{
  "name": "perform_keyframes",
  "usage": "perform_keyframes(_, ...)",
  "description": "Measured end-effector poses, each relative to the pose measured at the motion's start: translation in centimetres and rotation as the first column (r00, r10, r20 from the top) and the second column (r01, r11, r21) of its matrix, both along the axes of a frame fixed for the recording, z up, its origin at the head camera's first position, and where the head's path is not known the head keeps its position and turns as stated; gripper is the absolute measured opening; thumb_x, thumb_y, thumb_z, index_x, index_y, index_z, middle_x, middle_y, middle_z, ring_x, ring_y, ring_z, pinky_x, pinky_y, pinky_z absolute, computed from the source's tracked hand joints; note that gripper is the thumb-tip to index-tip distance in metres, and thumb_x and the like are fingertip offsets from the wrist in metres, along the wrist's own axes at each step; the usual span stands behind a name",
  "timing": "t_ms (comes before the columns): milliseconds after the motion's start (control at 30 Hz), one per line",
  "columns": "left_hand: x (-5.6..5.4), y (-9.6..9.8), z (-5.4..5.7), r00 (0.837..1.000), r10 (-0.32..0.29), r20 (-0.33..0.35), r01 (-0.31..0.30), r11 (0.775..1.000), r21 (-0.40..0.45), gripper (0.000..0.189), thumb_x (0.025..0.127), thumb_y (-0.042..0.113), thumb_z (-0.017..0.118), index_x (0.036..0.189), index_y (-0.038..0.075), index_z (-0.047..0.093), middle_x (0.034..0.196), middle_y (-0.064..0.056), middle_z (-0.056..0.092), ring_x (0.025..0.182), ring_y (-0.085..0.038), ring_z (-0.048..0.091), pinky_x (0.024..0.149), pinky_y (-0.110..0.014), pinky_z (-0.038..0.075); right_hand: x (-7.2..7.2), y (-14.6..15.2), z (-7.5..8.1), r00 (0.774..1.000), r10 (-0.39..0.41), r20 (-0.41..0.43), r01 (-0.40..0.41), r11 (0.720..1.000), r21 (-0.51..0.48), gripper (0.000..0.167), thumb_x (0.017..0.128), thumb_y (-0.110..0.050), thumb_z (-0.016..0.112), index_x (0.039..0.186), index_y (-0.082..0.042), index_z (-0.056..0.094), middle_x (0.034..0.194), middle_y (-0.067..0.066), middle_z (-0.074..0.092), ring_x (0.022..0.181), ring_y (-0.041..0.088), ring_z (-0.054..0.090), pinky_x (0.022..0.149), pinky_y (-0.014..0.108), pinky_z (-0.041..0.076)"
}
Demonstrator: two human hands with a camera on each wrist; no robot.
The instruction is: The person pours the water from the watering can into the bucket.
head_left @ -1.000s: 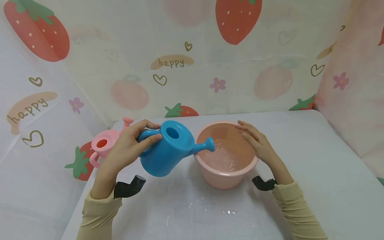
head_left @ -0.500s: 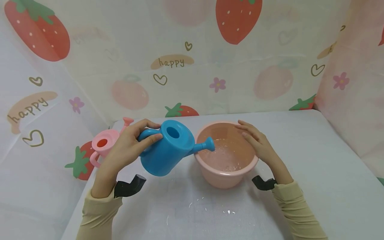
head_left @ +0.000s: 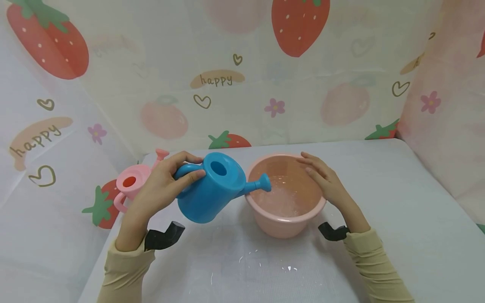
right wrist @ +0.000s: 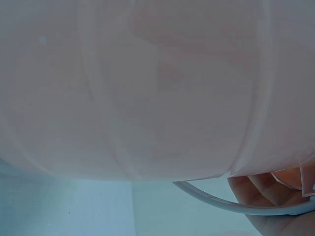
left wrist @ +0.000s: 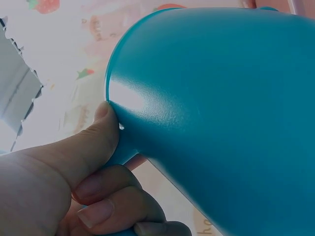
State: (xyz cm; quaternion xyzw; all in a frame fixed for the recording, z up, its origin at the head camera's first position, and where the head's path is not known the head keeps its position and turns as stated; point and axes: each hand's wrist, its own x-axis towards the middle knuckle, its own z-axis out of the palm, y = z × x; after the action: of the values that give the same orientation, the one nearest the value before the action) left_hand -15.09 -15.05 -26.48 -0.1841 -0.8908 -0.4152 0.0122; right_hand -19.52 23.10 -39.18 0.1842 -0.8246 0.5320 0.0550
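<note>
My left hand [head_left: 166, 181] grips the handle of a blue watering can [head_left: 212, 189], its thumb against the top edge. The can is held tilted, and its spout's rose [head_left: 264, 182] reaches over the left rim of a pink basin [head_left: 286, 219]. Shallow water [head_left: 282, 198] with ripples and bright flecks lies in the basin. My right hand [head_left: 327, 181] holds the basin's right rim. In the left wrist view, the fingers [left wrist: 123, 201] curl round the can's handle. The basin's outer wall [right wrist: 162, 98] fills most of the right wrist view, with part of the hand under the rim.
A pink watering can [head_left: 132, 179] with a red-orange opening stands on the left, partly behind my left forearm. Small wet spots [head_left: 289, 268] glisten on the white table [head_left: 398, 202] in front of the basin. Strawberry-patterned sheets [head_left: 242, 105] enclose the back and sides.
Both hands, the blue watering can and the basin hold their places. Only the ripples and bright flecks on the water vary.
</note>
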Motion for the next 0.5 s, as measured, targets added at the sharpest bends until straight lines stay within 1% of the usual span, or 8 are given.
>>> perform_keyframes(200, -0.06, -0.05, -0.12, 1.000, -0.004, -0.002, 0.004, 1.000, 0.007, 0.034, 0.088, 0.035, 0.063, 0.115, 0.015, 0.057, 0.121, -0.009, 0.059, 0.111, -0.033, 0.055, 0.084, -0.056, 0.048, 0.06, 0.02, -0.04, 1.000, -0.003, 0.000, 0.003, 1.000, 0.007, 0.036, 0.099, -0.016, 0.042, 0.134, -0.011, 0.048, 0.148, 0.010, 0.031, 0.139, 0.032, 0.021, 0.106, 0.061, 0.022)
perform_keyframes(367, -0.08, -0.05, -0.16, 1.000, -0.006, -0.004, 0.006, 1.000, 0.007, 0.034, 0.088, 0.034, 0.063, 0.115, 0.015, 0.057, 0.121, -0.009, 0.059, 0.111, -0.034, 0.055, 0.084, -0.057, 0.048, 0.13, -0.04, 0.00, 1.000, -0.007, 0.002, 0.007, 1.000, 0.015, 0.036, 0.099, -0.020, 0.041, 0.134, -0.012, 0.048, 0.148, 0.008, 0.032, 0.138, 0.031, 0.023, 0.106, 0.059, 0.024)
perform_keyframes(500, -0.12, -0.06, -0.22, 1.000, -0.009, -0.008, 0.009, 1.000, 0.007, 0.034, 0.088, 0.034, 0.062, 0.115, 0.015, 0.057, 0.120, -0.009, 0.059, 0.111, -0.034, 0.055, 0.084, -0.056, 0.048, 0.12, -0.04, 0.01, 1.000, -0.009, 0.005, 0.009, 1.000, 0.019, 0.037, 0.099, -0.022, 0.041, 0.134, -0.012, 0.048, 0.148, 0.010, 0.031, 0.138, 0.031, 0.023, 0.106, 0.059, 0.024)
